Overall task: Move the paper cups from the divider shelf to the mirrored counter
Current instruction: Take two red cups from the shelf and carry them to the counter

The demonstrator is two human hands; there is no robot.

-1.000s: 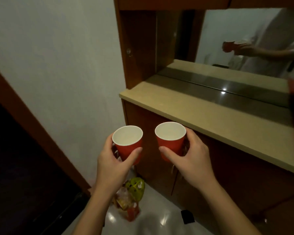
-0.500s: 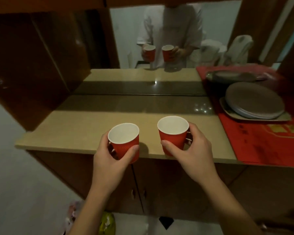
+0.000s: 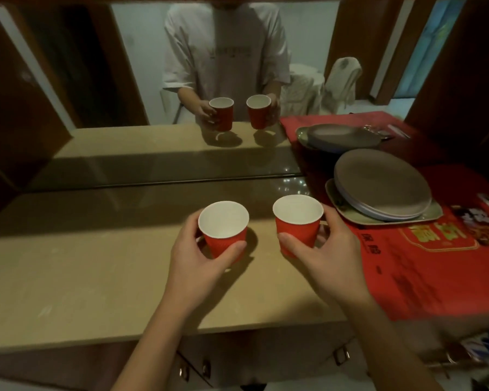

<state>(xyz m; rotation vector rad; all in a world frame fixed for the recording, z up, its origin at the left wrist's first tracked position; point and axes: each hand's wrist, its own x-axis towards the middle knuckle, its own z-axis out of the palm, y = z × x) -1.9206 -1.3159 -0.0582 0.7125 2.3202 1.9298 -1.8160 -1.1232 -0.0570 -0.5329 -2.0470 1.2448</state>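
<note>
- Left hand [image 3: 194, 266]: grip closed around the left paper cup [image 3: 223, 228], thumb on the near wall, fingers wrapped round the far side.
- Right hand [image 3: 326, 255]: grip closed around the right paper cup [image 3: 297, 224], thumb across the near wall, fingers behind it.
- Both cups red outside, white inside, upright, mouths open, nothing visible inside.
- Cups are side by side, apart, not touching each other.
- Both sit over the beige tabletop [image 3: 82, 277], roughly mid-depth. Left cup throws a shadow just beside its base; can't tell if either base is actually touching the surface or just above it.
- Right cup is near the edge of the red mat [image 3: 424, 272], not over it as far as I can see.
- On the mat, right of the cups: stack of grey plates [image 3: 381, 182] on a pale squarish tray [image 3: 432, 214]. Well clear of the left cup, near the right hand's fingers.
- Mirror [image 3: 181, 80] runs along the back of the tabletop. It reflects the person's torso in a light T-shirt, both hands and both cups, plus the plate stack.
- Dark strip of glossy surface lies between the beige part and the mirror.
- Cabinet doors with metal handles [image 3: 206, 372] below the front edge.
</note>
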